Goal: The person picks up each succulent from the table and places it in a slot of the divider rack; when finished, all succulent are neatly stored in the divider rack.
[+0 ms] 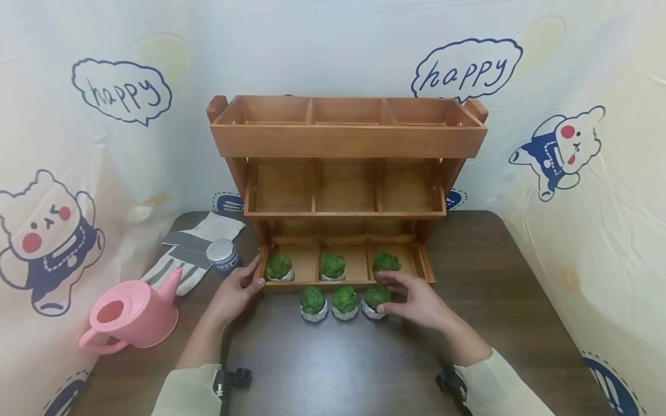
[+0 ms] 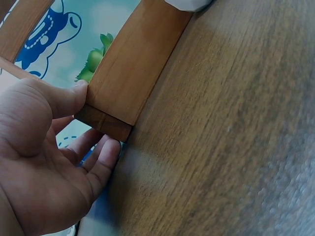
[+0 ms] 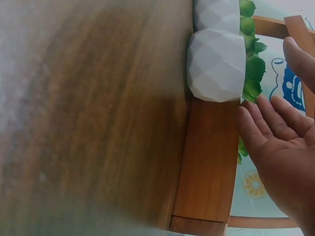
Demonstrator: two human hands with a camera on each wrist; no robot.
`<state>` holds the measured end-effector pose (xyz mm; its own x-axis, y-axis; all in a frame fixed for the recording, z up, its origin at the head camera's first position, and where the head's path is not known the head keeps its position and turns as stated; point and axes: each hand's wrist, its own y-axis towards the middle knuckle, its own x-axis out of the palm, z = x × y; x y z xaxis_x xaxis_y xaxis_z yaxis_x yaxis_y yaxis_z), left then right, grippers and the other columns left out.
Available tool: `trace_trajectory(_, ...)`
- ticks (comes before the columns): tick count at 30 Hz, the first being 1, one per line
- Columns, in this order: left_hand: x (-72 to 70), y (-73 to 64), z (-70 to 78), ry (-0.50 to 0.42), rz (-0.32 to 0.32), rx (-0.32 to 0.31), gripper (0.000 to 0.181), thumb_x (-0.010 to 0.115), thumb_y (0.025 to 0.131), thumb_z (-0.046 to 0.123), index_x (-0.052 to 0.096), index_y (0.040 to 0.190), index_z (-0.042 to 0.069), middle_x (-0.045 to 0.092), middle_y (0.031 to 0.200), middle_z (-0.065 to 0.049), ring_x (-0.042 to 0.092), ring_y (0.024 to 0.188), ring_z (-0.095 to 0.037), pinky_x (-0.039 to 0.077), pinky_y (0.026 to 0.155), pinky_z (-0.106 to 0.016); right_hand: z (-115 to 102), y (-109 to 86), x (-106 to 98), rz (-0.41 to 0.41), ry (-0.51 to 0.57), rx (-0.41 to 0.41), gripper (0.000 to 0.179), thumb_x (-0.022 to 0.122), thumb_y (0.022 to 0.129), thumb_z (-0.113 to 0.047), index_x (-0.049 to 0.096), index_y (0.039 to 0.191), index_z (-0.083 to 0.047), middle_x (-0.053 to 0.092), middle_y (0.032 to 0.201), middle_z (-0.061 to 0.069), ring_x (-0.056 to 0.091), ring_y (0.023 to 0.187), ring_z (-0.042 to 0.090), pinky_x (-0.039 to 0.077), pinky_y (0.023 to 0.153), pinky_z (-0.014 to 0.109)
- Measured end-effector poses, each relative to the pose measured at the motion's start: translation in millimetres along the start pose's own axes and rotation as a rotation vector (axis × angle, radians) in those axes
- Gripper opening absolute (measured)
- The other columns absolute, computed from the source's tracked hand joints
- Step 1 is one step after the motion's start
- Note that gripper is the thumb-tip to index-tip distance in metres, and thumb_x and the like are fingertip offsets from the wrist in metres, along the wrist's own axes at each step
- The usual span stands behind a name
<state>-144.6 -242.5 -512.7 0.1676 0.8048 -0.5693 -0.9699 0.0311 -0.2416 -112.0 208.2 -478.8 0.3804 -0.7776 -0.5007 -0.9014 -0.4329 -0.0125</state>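
A three-tier wooden shelf (image 1: pixel 348 141) stands on the table, each tier split into three compartments. My left hand (image 1: pixel 236 294) grips the left front corner of its bottom tier, thumb on the upper edge and fingers at the side. Green succulents in white faceted pots sit in the bottom tier: left (image 1: pixel 280 268), middle (image 1: pixel 333 267) and right (image 1: pixel 386 263). Three more stand in a row before it: left (image 1: pixel 313 303), middle (image 1: pixel 345 301) and right (image 1: pixel 376 297). Beside that right pot is my right hand (image 1: pixel 418 300), fingers extended and thumb apart; its fingertips overlap the bottom-tier plant in the head view.
A pink watering can (image 1: pixel 135 315) stands at the left of the dark wooden table (image 1: pixel 333 370). Behind it lie grey-and-white gloves (image 1: pixel 195 248), with a blue-and-white lidded can (image 1: pixel 224 257) beside them. A printed cloth (image 1: pixel 322 52) hangs behind and around the table.
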Motion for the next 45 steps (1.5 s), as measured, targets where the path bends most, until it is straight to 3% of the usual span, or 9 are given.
trace_trajectory(9,-1.3,1.2,-1.0,-0.006,-0.007,-0.012,0.069,0.065,0.103,0.036,0.031,0.163,0.034,0.032,0.162,-0.023,0.029,0.148,-0.05,0.019,0.118,-0.07,5,-2.4,5,-0.022,0.041,-0.022,0.07,0.088,0.085,-0.025,0.057,0.145,-0.007,0.06,0.145,0.011,0.059,0.131,0.035,0.047,0.109,0.052)
trace_trajectory(15,-1.8,1.4,0.2,-0.008,-0.002,-0.007,0.069,0.064,0.103,0.035,0.031,0.163,0.034,0.034,0.16,-0.023,0.032,0.147,-0.05,0.02,0.118,-0.07,8,-2.0,9,-0.074,-0.035,-0.007,0.081,0.091,0.081,-0.034,0.053,0.149,-0.008,0.059,0.147,0.008,0.059,0.131,0.033,0.048,0.108,0.053)
trace_trajectory(22,-0.7,1.0,0.0,-0.012,-0.007,-0.016,0.069,0.064,0.103,0.037,0.03,0.163,0.036,0.033,0.161,-0.023,0.032,0.147,-0.049,0.02,0.117,-0.07,12,1.1,12,-0.114,-0.169,0.032,0.085,0.094,0.076,-0.034,0.054,0.15,-0.019,0.058,0.149,0.005,0.058,0.131,0.027,0.047,0.107,0.054)
trace_trajectory(27,-0.6,0.8,0.1,-0.021,-0.003,-0.012,0.069,0.065,0.103,0.036,0.03,0.163,0.035,0.033,0.161,-0.023,0.03,0.148,-0.049,0.019,0.118,-0.07,12,2.9,14,-0.101,-0.211,0.042,0.078,0.093,0.078,-0.031,0.057,0.146,-0.021,0.06,0.146,0.005,0.061,0.126,0.025,0.051,0.102,0.051)
trace_trajectory(37,0.6,2.0,-0.8,-0.01,-0.01,-0.014,0.07,0.065,0.103,0.036,0.029,0.163,0.036,0.032,0.161,-0.024,0.031,0.147,-0.05,0.02,0.117,-0.071,10,1.2,8,-0.079,-0.192,0.06,0.074,0.092,0.079,-0.029,0.059,0.144,-0.02,0.065,0.137,0.003,0.063,0.122,0.022,0.052,0.102,0.05)
trace_trajectory(45,0.1,1.4,0.2,-0.011,-0.008,-0.018,0.069,0.064,0.103,0.034,0.03,0.163,0.035,0.031,0.162,-0.023,0.031,0.147,-0.049,0.02,0.117,-0.07,1,1.1,-8,-0.052,-0.176,0.052,0.075,0.09,0.081,-0.039,0.057,0.147,-0.022,0.066,0.134,-0.001,0.064,0.118,0.019,0.054,0.1,0.049)
